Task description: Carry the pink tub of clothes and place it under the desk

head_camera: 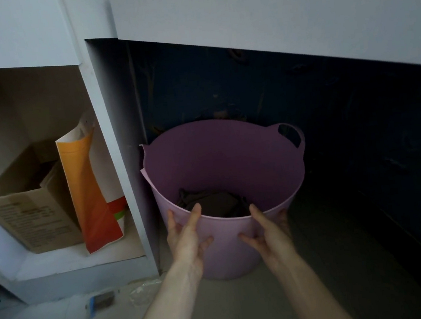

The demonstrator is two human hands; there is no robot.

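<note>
The pink tub stands on the floor in the dark space under the white desk, close to the desk's left side panel. Dark clothes lie at its bottom. One handle shows at the far right of the rim. My left hand and my right hand rest flat against the tub's near outer wall. Their fingers are spread, with fingertips reaching the rim and thumbs on the wall. Neither hand wraps around the rim.
Left of the side panel is an open shelf with a cardboard box and an orange-and-white paper bag. A small blue-edged item and a crumpled clear wrapper lie on the pale floor.
</note>
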